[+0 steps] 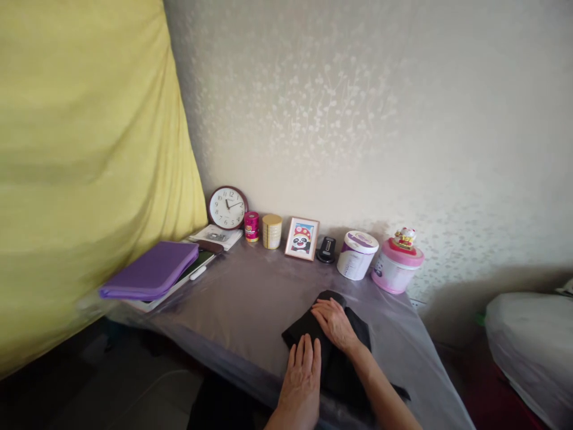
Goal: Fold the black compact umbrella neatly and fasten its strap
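Note:
A black cloth [329, 364] lies partly folded on the table [233, 310], close to its front edge. My left hand [303, 373] rests flat on the cloth's left part, its fingers stretched out and pointing away from me. Farther back, my right hand [335, 322] lies across the upper part of the cloth, palm down, with its fingers extended to the left. Under my right forearm, part of the cloth is hidden, and a dark strip [400, 392] sticks out to the right of it.
Along the wall stand a clock [228, 207], a pink can [251, 227], a yellow-lidded jar [271, 232], a framed panda picture [302, 239], a black device [326, 249], a white tub [357, 255] and a pink tub [396, 269]. A purple folder [150, 270] lies left, beside a yellow curtain [94, 149].

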`<state>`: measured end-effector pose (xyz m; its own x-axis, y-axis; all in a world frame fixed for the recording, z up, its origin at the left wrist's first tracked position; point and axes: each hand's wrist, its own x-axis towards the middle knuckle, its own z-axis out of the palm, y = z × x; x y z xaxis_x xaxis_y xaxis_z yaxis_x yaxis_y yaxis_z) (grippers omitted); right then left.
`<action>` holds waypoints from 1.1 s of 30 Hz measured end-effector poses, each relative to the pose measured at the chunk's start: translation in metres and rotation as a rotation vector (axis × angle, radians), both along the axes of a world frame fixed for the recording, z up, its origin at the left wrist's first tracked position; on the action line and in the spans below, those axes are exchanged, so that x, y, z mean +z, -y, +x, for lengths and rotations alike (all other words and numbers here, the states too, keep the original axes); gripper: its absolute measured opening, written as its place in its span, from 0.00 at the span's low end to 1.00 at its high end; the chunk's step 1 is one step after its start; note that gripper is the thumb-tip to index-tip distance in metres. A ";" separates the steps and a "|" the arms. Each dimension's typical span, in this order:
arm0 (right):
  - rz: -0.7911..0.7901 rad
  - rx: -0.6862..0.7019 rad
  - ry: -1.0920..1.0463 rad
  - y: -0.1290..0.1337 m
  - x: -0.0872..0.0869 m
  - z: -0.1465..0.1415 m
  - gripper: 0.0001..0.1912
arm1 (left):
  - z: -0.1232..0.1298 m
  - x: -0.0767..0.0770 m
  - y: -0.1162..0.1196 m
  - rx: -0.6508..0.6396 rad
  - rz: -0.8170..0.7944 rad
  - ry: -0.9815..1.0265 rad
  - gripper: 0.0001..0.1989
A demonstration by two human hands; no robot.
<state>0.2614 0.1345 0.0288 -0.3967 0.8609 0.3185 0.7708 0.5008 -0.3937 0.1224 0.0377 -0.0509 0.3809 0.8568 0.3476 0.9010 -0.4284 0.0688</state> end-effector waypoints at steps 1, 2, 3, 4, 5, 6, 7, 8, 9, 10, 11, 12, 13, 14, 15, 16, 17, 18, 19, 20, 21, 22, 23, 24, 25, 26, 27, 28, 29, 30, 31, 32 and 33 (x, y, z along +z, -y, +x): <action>-0.008 -0.041 -0.004 -0.009 -0.002 0.003 0.14 | 0.001 0.000 0.000 -0.001 -0.024 0.000 0.35; -0.017 -0.078 -0.004 -0.019 -0.003 0.007 0.14 | 0.002 0.001 -0.001 0.002 -0.051 0.000 0.35; -0.030 -0.118 -0.002 -0.029 -0.004 0.011 0.13 | 0.003 0.001 -0.002 0.006 -0.080 -0.001 0.35; -0.046 -0.162 0.000 -0.039 -0.005 0.015 0.13 | 0.004 0.002 -0.002 0.013 -0.109 -0.003 0.35; -0.064 -0.209 0.002 -0.048 -0.005 0.018 0.13 | 0.005 0.003 -0.003 0.018 -0.137 -0.007 0.35; -0.079 -0.255 0.002 -0.055 -0.006 0.021 0.13 | 0.006 0.004 -0.003 0.021 -0.161 -0.010 0.35; -0.090 -0.299 -0.001 -0.060 -0.006 0.024 0.13 | 0.007 0.005 -0.004 0.024 -0.181 -0.010 0.35; -0.094 -0.338 -0.006 -0.062 -0.006 0.027 0.13 | 0.007 0.006 -0.004 0.025 -0.197 -0.007 0.35; -0.090 -0.372 -0.011 -0.062 -0.006 0.031 0.13 | 0.007 0.007 -0.005 0.026 -0.209 -0.001 0.35; -0.082 -0.405 -0.017 -0.060 -0.006 0.036 0.13 | 0.007 0.008 -0.005 0.025 -0.220 0.008 0.35; -0.074 -0.442 -0.022 -0.056 -0.007 0.043 0.13 | 0.006 0.009 -0.005 0.018 -0.232 0.017 0.35; -0.067 -0.484 -0.023 -0.049 -0.008 0.051 0.14 | 0.004 0.011 -0.004 0.012 -0.242 0.027 0.35; -0.059 -0.536 -0.029 -0.040 -0.009 0.060 0.15 | 0.003 0.012 -0.003 0.005 -0.251 0.039 0.35; -0.050 -0.599 -0.041 -0.031 -0.011 0.070 0.16 | 0.001 0.014 -0.002 -0.006 -0.259 0.051 0.36; -0.045 -0.663 -0.059 -0.020 -0.014 0.080 0.17 | -0.001 0.017 -0.001 -0.007 -0.262 0.068 0.37; -0.043 -0.722 -0.084 -0.008 -0.018 0.090 0.18 | -0.003 0.019 0.000 -0.010 -0.262 0.084 0.38; -0.050 -0.772 -0.116 0.004 -0.022 0.099 0.19 | -0.004 0.021 0.002 -0.015 -0.263 0.098 0.38; -0.074 -0.807 -0.157 0.015 -0.026 0.107 0.18 | -0.006 0.024 0.003 -0.018 -0.264 0.115 0.39; -0.120 -0.823 -0.213 0.025 -0.029 0.112 0.18 | -0.007 0.026 0.004 -0.028 -0.273 0.129 0.40; -0.183 -0.821 -0.282 0.034 -0.033 0.115 0.18 | -0.009 0.028 0.004 -0.037 -0.284 0.141 0.41; -0.253 -0.813 -0.362 0.042 -0.035 0.115 0.19 | -0.010 0.030 0.005 -0.045 -0.295 0.150 0.41; -0.320 -0.804 -0.440 0.049 -0.037 0.114 0.21 | -0.011 0.032 0.006 -0.053 -0.305 0.156 0.42; -0.374 -0.792 -0.501 0.054 -0.038 0.111 0.22 | -0.011 0.034 0.006 -0.058 -0.310 0.160 0.42; -0.406 -0.780 -0.535 0.059 -0.038 0.107 0.24 | -0.012 0.036 0.007 -0.059 -0.309 0.163 0.42; -0.411 -0.772 -0.537 0.063 -0.036 0.102 0.25 | -0.012 0.038 0.007 -0.054 -0.306 0.167 0.42; -0.392 -0.767 -0.514 0.067 -0.035 0.097 0.26 | -0.013 0.039 0.008 -0.050 -0.304 0.168 0.42; -0.352 -0.766 -0.477 0.070 -0.033 0.093 0.26 | -0.013 0.041 0.008 -0.046 -0.306 0.168 0.42; -0.295 -0.769 -0.435 0.072 -0.031 0.089 0.26 | -0.013 0.042 0.008 -0.041 -0.309 0.167 0.43; -0.233 -0.774 -0.394 0.074 -0.030 0.085 0.26 | -0.013 0.043 0.009 -0.037 -0.314 0.164 0.43; -0.178 -0.782 -0.360 0.076 -0.028 0.083 0.25 | -0.013 0.044 0.009 -0.034 -0.319 0.159 0.44; -0.136 -0.791 -0.332 0.076 -0.027 0.080 0.25 | -0.013 0.044 0.009 -0.032 -0.323 0.155 0.44; -0.111 -0.798 -0.315 0.077 -0.027 0.079 0.24 | -0.013 0.045 0.010 -0.028 -0.325 0.152 0.44; -0.102 -0.804 -0.308 0.076 -0.026 0.077 0.23 | -0.013 0.046 0.010 -0.026 -0.326 0.150 0.44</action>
<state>0.3382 0.0581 0.0026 0.4358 0.8734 0.2173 0.7271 -0.1994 -0.6569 0.1090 0.0277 -0.0050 0.3694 0.9225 0.1115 0.8595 -0.3848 0.3363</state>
